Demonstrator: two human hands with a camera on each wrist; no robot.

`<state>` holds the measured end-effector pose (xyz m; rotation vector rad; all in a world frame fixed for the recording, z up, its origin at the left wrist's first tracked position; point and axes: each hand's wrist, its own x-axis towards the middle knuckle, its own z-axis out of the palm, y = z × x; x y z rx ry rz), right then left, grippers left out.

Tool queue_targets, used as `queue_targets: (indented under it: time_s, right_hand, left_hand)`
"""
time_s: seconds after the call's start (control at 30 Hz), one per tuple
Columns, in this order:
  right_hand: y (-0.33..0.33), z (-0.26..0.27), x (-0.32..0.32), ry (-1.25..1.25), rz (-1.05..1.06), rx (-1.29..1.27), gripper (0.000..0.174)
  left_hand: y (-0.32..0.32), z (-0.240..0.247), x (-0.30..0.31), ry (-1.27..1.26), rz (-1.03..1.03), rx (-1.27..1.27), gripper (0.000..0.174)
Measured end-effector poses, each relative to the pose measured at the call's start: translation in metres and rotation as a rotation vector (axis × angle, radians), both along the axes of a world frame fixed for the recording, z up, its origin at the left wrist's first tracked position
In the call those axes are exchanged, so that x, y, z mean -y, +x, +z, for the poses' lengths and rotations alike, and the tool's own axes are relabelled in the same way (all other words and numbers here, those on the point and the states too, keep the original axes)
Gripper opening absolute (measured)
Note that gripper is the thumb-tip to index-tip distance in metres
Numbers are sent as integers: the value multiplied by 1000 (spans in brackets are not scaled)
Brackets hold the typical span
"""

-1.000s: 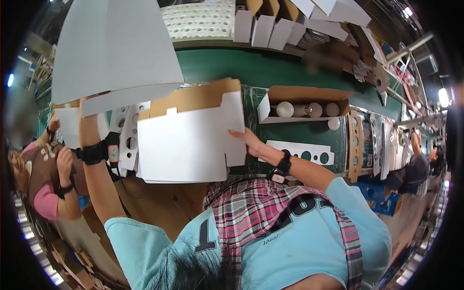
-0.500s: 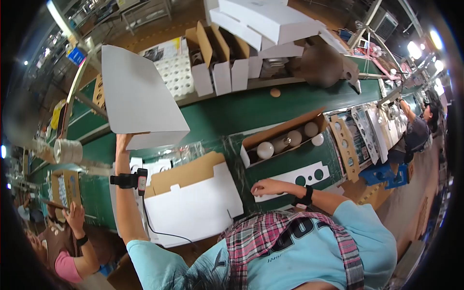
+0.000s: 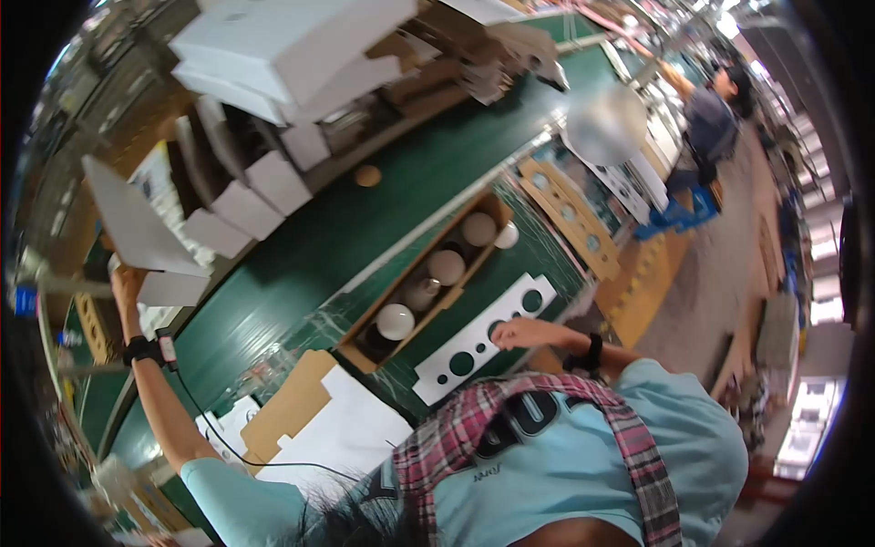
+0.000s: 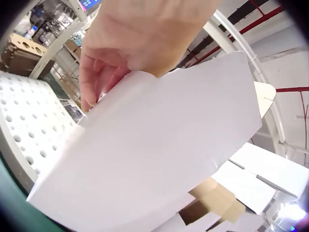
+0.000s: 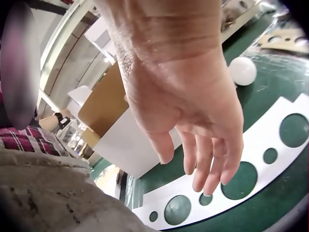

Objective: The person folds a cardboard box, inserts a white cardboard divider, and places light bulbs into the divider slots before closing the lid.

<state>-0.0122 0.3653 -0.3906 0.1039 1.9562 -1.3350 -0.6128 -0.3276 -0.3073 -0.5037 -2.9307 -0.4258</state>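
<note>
My left hand (image 3: 128,284) reaches out to the far left and grips a folded white carton (image 3: 137,217) by its edge. In the left wrist view, the fingers curl over the edge of that carton (image 4: 159,140), which hides part of the hand. My right hand (image 3: 527,334) is relaxed, its fingers hanging loosely above a white cardboard insert (image 3: 433,376) with round holes. Nothing is in its grasp in the right wrist view, where the fingers overlap the insert (image 5: 260,159). Beyond the insert stands an open long box (image 3: 360,354) with round white bulbs (image 3: 395,321) inside.
A flattened white carton (image 3: 342,424) with a brown flap lies left of my body. Upright open boxes (image 3: 241,214) and a stack of white boxes (image 3: 283,55) stand across the green bench (image 3: 365,237). Brown perforated inserts (image 3: 570,219) lie right. Another person (image 3: 711,118) works farther off.
My left hand has carried the white carton outward to the far left. My right hand has left the flat carton and moved right, over the insert. The head view has turned right.
</note>
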Motion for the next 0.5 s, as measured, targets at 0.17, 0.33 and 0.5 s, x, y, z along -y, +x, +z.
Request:
queue_targets:
  time_s: [0.17,0.33,0.5]
  right_hand:
    - [-3,-21,-25,-21,-313,-58,27]
    - [-38,-17,-31,109,-351,63,24]
    - [-46,-19,-39,191,-274,-125,25]
  left_hand:
    - [29,-41,-63,986,-53,521,47]
    - [43,-57,-62,1044,79,509,54]
    - [92,-33,-50,938,300,613,62]
